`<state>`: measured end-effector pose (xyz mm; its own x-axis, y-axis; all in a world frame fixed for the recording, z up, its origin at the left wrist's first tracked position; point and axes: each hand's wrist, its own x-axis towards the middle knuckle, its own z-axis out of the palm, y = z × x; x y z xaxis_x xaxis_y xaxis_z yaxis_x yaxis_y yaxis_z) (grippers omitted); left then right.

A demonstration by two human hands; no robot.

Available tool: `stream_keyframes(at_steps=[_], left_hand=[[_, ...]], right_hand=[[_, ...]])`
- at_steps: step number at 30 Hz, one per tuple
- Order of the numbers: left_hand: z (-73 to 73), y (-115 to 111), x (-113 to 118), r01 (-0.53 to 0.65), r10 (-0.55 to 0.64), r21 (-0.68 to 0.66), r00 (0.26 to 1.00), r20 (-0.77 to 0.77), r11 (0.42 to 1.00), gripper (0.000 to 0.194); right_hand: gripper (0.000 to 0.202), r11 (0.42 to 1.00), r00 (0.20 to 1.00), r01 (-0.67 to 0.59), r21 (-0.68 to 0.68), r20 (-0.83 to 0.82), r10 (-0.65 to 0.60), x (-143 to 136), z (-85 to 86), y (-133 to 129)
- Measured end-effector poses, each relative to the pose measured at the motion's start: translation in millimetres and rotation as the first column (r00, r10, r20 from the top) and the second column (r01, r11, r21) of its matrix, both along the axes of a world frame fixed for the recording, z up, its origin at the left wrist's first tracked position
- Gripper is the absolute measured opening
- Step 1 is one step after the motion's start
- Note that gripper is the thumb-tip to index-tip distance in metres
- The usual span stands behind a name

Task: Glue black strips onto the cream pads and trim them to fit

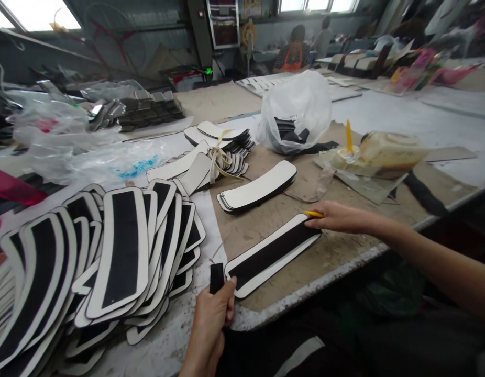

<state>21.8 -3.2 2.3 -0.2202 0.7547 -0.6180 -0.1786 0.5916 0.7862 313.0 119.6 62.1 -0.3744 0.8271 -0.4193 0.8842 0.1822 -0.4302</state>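
A long white piece with a black strip (272,252) along its middle lies over the brown board near the table's front edge. My left hand (214,309) pinches its near left end, and a short black strip (217,277) sticks up from the same hand. At the far right end, my right hand (332,217) presses the piece with closed fingers and holds a thin yellow tool (313,214). Behind it rests a small stack of white curved pieces (258,186). Many similar black-and-white pieces (122,251) fan out in overlapping rows on the left.
A tied bundle of white pieces (222,152) lies behind. Further back stands a clear plastic bag (295,110) with black pieces. A glue-stained container (394,149) and a yellow-tipped bottle (349,139) are at right. A person (293,52) sits in the background.
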Motion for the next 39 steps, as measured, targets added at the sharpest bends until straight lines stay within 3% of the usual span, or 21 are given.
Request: stream_keyframes(at_steps=[4,8,20,39], left_hand=[[-2.6,0.2,-0.1,0.025,-0.025,0.0,0.999,-0.044,1.0,0.047],[-4.3,-0.7,-0.9,0.056,-0.058,-0.017,0.994,-0.092,0.998,0.042],[-0.5,-1.4,2.3,0.045,-0.049,-0.034,0.991,-0.122,0.998,0.035],[-1.8,-0.4,7.4,0.02,-0.035,-0.06,0.966,-0.255,0.998,0.041]], right_hand=[[0.027,0.994,0.955,-0.028,0.108,0.296,-0.006,-13.9,-9.2,-0.3],[0.03,0.987,0.926,-0.049,0.155,0.377,-0.014,-22.3,-12.6,-1.2],[0.03,0.984,0.901,-0.128,0.122,0.43,0.064,-26.5,-14.4,3.9],[0.028,0.985,0.907,-0.131,0.112,0.415,0.074,-23.2,-23.9,14.0]])
